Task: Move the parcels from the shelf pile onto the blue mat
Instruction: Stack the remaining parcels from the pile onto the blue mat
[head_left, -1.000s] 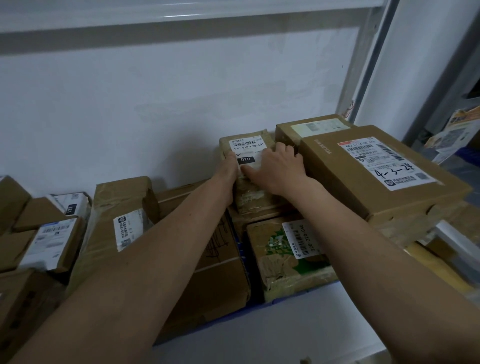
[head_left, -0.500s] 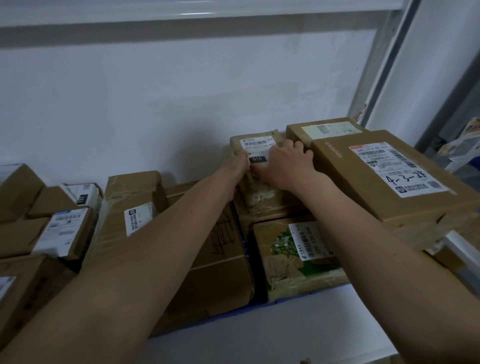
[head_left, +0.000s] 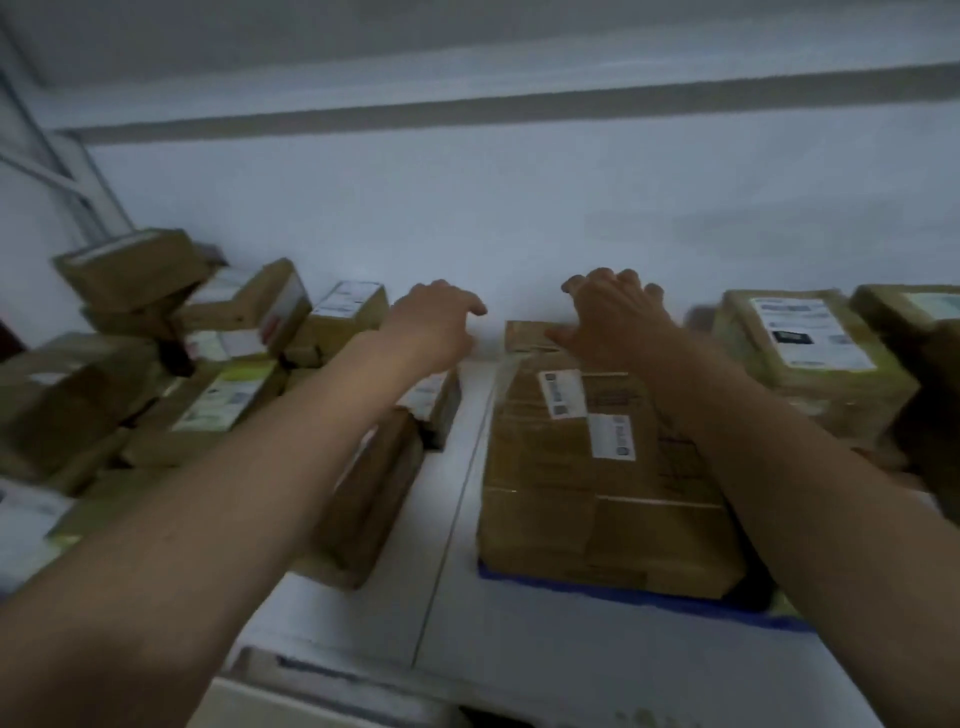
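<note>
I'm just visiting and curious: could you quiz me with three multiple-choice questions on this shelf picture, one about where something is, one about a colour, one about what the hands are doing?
1. Where does the large taped box sit?
A. on the blue mat
B. on top of the left pile
C. on the floor

2. What colour is the back wall?
A. red
B. white
C. green

3. What is the left hand doing?
A. gripping a parcel
B. hanging free, holding nothing
C. holding a pen

Answers:
1 A, a blue edge shows under its front.
2 B, pale and plain.
3 B, nothing lies in its loosely curled fingers; the right hand is over the box's far end.
</note>
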